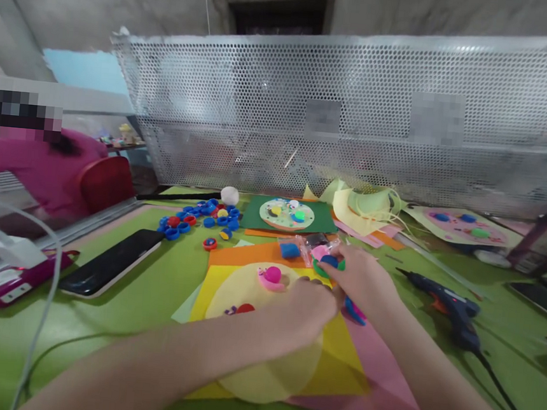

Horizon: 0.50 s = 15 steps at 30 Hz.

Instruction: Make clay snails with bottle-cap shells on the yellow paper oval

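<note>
Cream disc [272, 372] lies on yellow sheet [341, 369]: pink snail [273, 277], red figure [246, 308] already on, visible remainder bare. Right hand [364, 274] at green-and-blue piece [330, 262], left hand [310, 304] curled beside; what fingers grasp, if anything, cannot tell.

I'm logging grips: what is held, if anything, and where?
It cannot be told: the right hand overlaps the green-blue piece at its right side; the left hand hides its palm side.

One left hand [311, 303] and one right hand [361, 271]; one pink snail [273, 276]; one pale yellow disc [270, 378]; two decorated paper shapes [282, 221]; one glue gun [447, 303]; one power strip [12, 279]; blue caps [210, 222] (too jumbled to count).
</note>
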{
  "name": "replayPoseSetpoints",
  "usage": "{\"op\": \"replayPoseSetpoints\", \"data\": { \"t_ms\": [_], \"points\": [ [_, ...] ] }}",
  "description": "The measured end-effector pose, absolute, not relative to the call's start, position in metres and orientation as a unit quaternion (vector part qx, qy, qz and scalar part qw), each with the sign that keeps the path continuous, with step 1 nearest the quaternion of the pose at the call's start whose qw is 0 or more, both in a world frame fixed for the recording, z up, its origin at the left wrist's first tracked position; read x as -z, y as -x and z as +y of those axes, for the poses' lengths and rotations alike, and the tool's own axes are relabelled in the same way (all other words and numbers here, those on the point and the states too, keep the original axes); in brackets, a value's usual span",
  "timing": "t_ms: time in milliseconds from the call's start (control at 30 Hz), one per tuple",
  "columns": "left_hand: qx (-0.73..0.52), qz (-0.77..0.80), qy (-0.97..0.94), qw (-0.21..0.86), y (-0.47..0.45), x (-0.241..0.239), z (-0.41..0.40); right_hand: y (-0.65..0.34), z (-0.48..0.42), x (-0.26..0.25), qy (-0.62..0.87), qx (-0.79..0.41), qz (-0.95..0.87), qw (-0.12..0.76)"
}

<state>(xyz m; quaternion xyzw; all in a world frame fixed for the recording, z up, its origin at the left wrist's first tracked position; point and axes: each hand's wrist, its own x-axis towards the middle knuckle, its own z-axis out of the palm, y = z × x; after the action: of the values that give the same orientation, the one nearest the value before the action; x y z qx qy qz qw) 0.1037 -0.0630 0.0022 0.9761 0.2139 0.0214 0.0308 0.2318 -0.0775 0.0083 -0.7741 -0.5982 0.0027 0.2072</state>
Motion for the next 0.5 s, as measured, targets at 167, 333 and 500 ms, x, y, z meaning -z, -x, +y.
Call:
{"op": "replayPoseSetpoints", "data": {
  "t_ms": [167, 333, 500],
  "points": [
    [-0.114, 0.249, -0.957, 0.1, -0.066, -0.012, -0.057, -0.232, -0.075, -0.004, 0.758, -0.042, -0.618, 0.204],
    [-0.225, 0.308, -0.903, 0.197, -0.025, -0.007, -0.04, -0.22, -0.08, -0.005, 0.739, -0.095, -0.632, 0.215],
    [-0.331, 0.317, -0.848, 0.268, -0.012, 0.005, -0.033, -0.202, -0.088, -0.017, 0.67, -0.156, -0.67, 0.281]
  ]
}}
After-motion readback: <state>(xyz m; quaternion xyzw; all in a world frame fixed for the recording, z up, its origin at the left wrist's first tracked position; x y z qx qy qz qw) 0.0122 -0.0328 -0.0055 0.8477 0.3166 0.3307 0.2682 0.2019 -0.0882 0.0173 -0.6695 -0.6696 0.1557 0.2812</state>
